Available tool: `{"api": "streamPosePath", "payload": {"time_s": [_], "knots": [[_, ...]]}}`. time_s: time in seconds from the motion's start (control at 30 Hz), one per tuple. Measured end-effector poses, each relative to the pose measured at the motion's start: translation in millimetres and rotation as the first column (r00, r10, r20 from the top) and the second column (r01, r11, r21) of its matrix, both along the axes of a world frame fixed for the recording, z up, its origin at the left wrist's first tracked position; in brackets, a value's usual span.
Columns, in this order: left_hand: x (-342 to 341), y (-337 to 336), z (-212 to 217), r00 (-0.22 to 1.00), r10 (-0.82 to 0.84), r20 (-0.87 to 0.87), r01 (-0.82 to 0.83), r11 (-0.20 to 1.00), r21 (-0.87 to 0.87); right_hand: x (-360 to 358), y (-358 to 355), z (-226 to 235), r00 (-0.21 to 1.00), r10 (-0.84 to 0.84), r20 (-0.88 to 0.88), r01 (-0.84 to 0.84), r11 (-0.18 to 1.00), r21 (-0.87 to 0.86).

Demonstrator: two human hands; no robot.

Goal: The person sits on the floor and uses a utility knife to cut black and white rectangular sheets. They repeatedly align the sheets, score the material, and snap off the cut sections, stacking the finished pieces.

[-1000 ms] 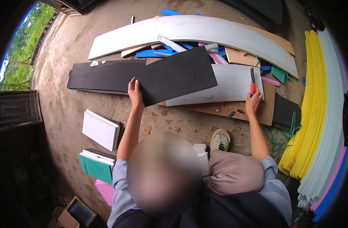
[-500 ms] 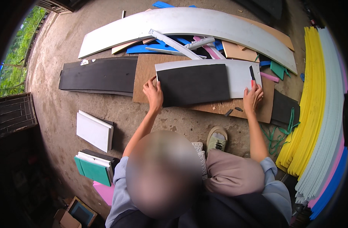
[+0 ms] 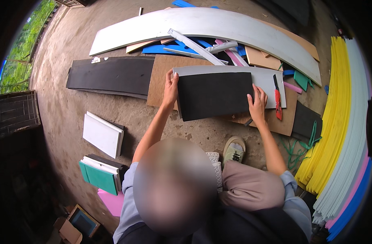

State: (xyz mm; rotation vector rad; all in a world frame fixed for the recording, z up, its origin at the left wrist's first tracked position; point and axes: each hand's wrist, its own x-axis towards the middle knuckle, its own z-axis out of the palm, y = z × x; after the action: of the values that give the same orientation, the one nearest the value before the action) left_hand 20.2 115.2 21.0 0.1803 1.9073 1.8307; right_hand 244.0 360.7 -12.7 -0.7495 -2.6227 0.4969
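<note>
A rectangular black foam sheet (image 3: 214, 94) lies on a grey sheet (image 3: 267, 77), which rests on a brown board (image 3: 159, 81). My left hand (image 3: 170, 86) grips the black sheet's left edge near its top corner. My right hand (image 3: 257, 104) holds its right edge with the fingers spread on top. A red utility knife (image 3: 277, 97) lies on the grey sheet and board just right of my right hand, apart from it.
A long black sheet (image 3: 108, 75) lies to the left, and a long curved white panel (image 3: 210, 24) with blue, pink and tan offcuts lies behind. White and green boards (image 3: 101, 134) are stacked at the near left. Yellow, white and blue sheets (image 3: 340, 122) are piled on the right. My shoe (image 3: 234, 149) is below the board.
The black piece has been pulled rightwards off the long black sheet onto the grey sheet. My right hand has put down the red knife and moved onto the black piece's right edge.
</note>
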Motion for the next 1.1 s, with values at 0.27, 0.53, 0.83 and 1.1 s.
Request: {"api": "streamPosePath", "payload": {"time_s": [0.27, 0.53, 0.83, 1.1], "knots": [[-10.2, -27.1, -26.5, 1.000, 0.013, -0.026, -0.014, 1.000, -0.025, 7.8, -27.5, 0.1, 0.995, 0.041, 0.086, -0.042, 0.999, 0.008], [-24.1, -81.9, -30.0, 0.853, -0.322, -0.410, -0.049, 0.733, -0.679, -28.2, -35.8, 8.3, 0.946, 0.096, 0.309, -0.068, 0.993, -0.099], [2.3, -82.0, -17.5, 0.851, -0.361, -0.382, 0.026, 0.755, -0.655, -29.3, -27.6, -11.6, 0.994, 0.020, 0.107, 0.034, 0.876, -0.481], [-16.5, -75.1, -15.4, 0.856, -0.394, -0.336, 0.070, 0.732, -0.678, -32.2, -17.4, -23.3, 0.989, -0.067, 0.128, 0.132, 0.778, -0.614]]}}
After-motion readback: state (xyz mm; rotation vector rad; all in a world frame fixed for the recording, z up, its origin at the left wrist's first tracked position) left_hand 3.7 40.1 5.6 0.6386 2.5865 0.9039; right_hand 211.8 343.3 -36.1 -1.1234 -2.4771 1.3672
